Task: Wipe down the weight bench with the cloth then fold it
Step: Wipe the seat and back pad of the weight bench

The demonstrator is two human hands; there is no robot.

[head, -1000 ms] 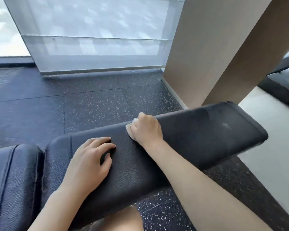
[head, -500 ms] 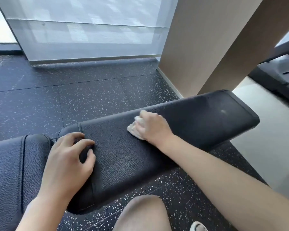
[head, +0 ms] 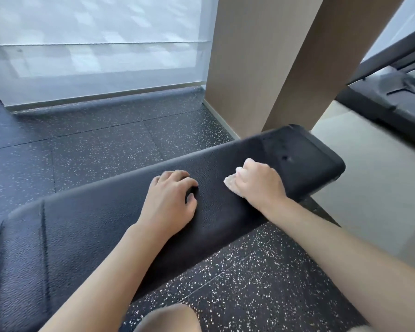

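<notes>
your right hand (head: 259, 182) is curled over the white cloth (head: 230, 182), pressing the bunched wad onto the weight bench (head: 94, 226) near its far end. your left hand (head: 169, 203) rests on the black pad just beside it, fingers loosely bent, holding nothing. below the bench lies speckled rubber floor (head: 94, 152); a beige pillar (head: 261, 63) stands behind.
</notes>
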